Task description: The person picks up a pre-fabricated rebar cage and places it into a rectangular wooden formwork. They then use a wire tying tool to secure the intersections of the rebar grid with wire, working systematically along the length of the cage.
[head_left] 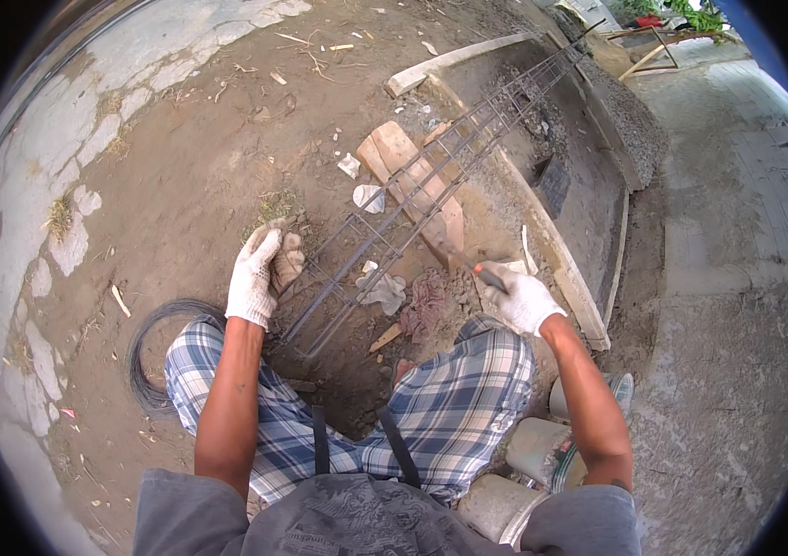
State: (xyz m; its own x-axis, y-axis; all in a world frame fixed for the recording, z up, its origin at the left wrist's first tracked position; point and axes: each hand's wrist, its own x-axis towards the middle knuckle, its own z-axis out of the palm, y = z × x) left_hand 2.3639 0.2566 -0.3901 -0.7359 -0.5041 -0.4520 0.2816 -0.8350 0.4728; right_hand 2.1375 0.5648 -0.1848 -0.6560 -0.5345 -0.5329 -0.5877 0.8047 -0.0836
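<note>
Steel rebar cage, one o'clock: tying apparently in hand.
Left hand, nine o'clock: curled; contents indiscernible.
Right hand: dark-handled tool gripped; steadying on cage presumably needed.

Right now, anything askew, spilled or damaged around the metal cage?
Yes. Concrete along the left looks damaged: cracked, its edge broken into jagged pieces. Pale scraps lie scattered on the dirt near the metal cage, like stray rubbish.
</note>
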